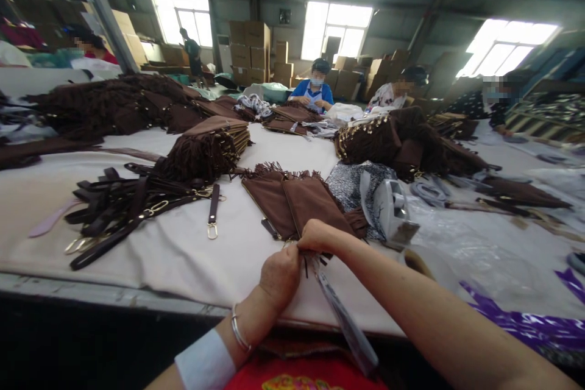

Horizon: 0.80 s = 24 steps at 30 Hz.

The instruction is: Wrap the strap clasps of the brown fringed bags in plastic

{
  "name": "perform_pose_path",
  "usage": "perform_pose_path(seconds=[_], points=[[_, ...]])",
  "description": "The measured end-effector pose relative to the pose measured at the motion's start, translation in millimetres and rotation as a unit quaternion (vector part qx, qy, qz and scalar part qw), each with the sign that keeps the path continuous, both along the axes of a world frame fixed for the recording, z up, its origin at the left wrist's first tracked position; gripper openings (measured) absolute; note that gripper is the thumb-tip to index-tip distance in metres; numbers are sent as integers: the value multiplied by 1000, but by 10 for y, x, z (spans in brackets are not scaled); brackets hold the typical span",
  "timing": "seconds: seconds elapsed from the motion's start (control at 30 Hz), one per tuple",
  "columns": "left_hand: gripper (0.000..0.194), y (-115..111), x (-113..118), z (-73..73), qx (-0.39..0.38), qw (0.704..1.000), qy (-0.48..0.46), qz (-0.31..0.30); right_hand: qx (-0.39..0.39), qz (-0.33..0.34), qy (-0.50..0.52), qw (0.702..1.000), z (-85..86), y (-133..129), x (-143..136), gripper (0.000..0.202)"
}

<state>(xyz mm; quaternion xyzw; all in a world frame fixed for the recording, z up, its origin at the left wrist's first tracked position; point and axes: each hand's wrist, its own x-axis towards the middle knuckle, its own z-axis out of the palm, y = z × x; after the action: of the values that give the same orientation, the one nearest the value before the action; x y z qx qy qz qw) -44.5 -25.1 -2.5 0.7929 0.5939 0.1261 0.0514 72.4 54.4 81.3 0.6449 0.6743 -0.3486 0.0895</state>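
Note:
Two brown fringed pouches (315,204) lie overlapping on the pale table cover, just beyond my hands. My left hand (281,274), with a silver bangle at the wrist, is closed at the pouches' near edge, by a small metal ring. Touching it, my right hand (317,236) is pinched over the near corner. What the fingertips hold is too small to make out. A dark strap in clear plastic (345,320) hangs from below my hands over the table edge. One short dark strap with a gold clasp (213,210) lies to the left.
A heap of dark straps (123,207) lies left, with stacked brown pouches (205,146) behind it. More brown pouches (402,140) are piled at right, near a tape dispenser (393,210) and clear plastic (475,262). A person in blue (313,92) sits across the table.

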Motion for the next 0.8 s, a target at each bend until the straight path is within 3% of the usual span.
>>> perform_pose_path(seconds=[0.23, 0.43, 0.57, 0.8], points=[[25, 13, -24, 54, -14, 999, -40, -3, 6, -38, 53, 998, 1, -119, 124, 26], [26, 31, -36, 75, -26, 999, -34, -10, 5, -59, 110, 992, -50, -186, 221, 16], [29, 36, -33, 78, -27, 999, -41, -1, 57, -78, 123, 988, -106, -238, 261, 8], [30, 50, -19, 151, -45, 996, -63, 38, 149, -126, 156, 968, -267, -376, 301, 27]])
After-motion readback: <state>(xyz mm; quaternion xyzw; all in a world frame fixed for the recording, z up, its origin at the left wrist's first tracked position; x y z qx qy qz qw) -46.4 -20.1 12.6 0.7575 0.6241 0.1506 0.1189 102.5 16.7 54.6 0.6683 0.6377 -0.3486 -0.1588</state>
